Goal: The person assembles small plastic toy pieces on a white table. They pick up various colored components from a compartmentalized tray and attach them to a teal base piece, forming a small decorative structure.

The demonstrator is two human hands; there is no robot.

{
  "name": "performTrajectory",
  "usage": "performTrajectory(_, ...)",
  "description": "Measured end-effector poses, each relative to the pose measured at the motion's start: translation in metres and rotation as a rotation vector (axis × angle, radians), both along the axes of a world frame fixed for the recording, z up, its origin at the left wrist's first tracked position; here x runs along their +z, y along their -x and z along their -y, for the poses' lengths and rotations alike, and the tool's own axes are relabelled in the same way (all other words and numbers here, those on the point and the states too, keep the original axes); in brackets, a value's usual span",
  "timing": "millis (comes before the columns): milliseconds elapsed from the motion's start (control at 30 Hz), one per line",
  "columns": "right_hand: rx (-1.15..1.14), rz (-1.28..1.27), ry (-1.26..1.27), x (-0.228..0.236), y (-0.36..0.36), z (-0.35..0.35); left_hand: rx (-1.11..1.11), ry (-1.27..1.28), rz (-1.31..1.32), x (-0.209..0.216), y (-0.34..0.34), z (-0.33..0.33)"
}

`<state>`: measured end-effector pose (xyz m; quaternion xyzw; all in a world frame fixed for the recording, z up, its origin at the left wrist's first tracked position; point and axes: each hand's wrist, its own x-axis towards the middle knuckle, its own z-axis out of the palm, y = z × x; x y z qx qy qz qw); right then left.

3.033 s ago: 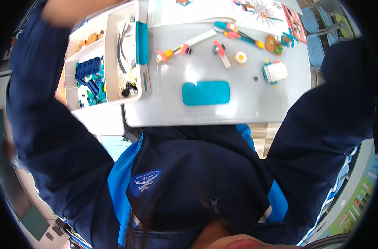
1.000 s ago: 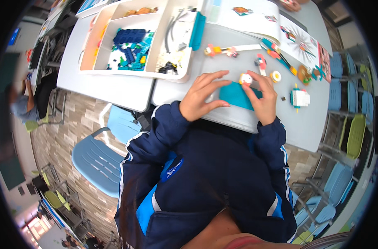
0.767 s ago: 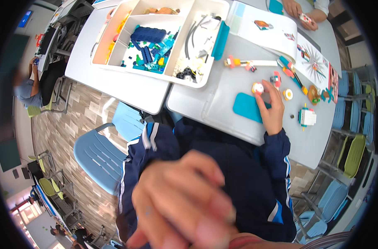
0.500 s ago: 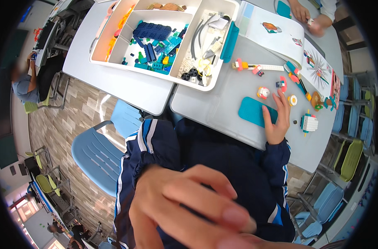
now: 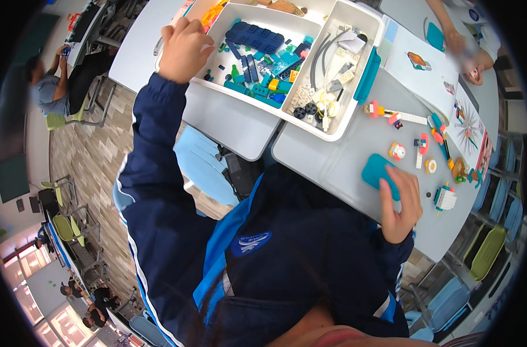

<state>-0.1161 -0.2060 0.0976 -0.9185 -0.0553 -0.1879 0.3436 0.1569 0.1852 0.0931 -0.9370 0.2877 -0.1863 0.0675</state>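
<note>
My left hand (image 5: 185, 51) hovers at the left side of the white sorting tray (image 5: 333, 136), beside orange pieces (image 5: 214, 15). Its fingers are bent but apart, with nothing visible in them; some fingertips are hidden. On the table, my right hand (image 5: 403, 205) lies open, fingers stretched out, partly covering a teal rounded plate (image 5: 374, 170). Beyond those fingers are a pink, grey and white brick piece (image 5: 420, 144), a round white and pink piece (image 5: 397, 151) and a yellow-white ring piece (image 5: 430, 166). A white block build (image 5: 445, 199) stands farther right.
Navy, teal and grey bricks fill the tray's compartments. An open instruction booklet (image 5: 419, 75) lies at the far right, beside a long brick build (image 5: 442, 139). Another person's hand (image 5: 477, 66) is across the table. Blue chairs (image 5: 203, 165) stand by the table.
My left hand has swung from close in front of me up to the tray's left side. My right hand has drawn back from the pink piece, uncovering its white part. The view has shifted.
</note>
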Motion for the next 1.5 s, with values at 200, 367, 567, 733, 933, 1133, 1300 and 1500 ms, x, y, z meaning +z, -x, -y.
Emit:
performTrajectory(200,0.384,0.274,0.033,0.009,-0.166,-0.103,0.060,-0.247,-0.061,-0.020,-0.022,0.021)
performTrajectory(367,0.396,-0.121,0.379,-0.029,-0.266,-0.172,0.069,-0.289,-0.047,-0.016,-0.017,0.028)
performTrajectory(567,0.272,-0.144,0.382,-0.063,-0.274,-0.183,0.058,-0.348,-0.045,-0.022,-0.020,0.022)
performTrajectory(733,0.267,-0.149,0.298,-0.062,-0.271,-0.173,0.016,-0.385,-0.049,-0.033,-0.035,0.018)
performTrajectory(933,0.365,0.078,0.037,-0.015,-0.230,-0.131,-0.013,-0.372,-0.128,-0.036,-0.041,0.023)
performTrajectory(1133,0.278,0.105,-0.397,0.038,-0.088,-0.035,0.020,-0.241,-0.182,-0.018,-0.034,0.017)
performTrajectory(1300,-0.090,-0.049,-0.747,0.008,0.002,0.032,-0.106,0.307,-0.381,-0.002,-0.033,0.001)
performTrajectory(1500,-0.294,-0.140,-0.833,-0.039,0.037,0.076,-0.122,0.623,-0.298,0.043,0.054,0.059)
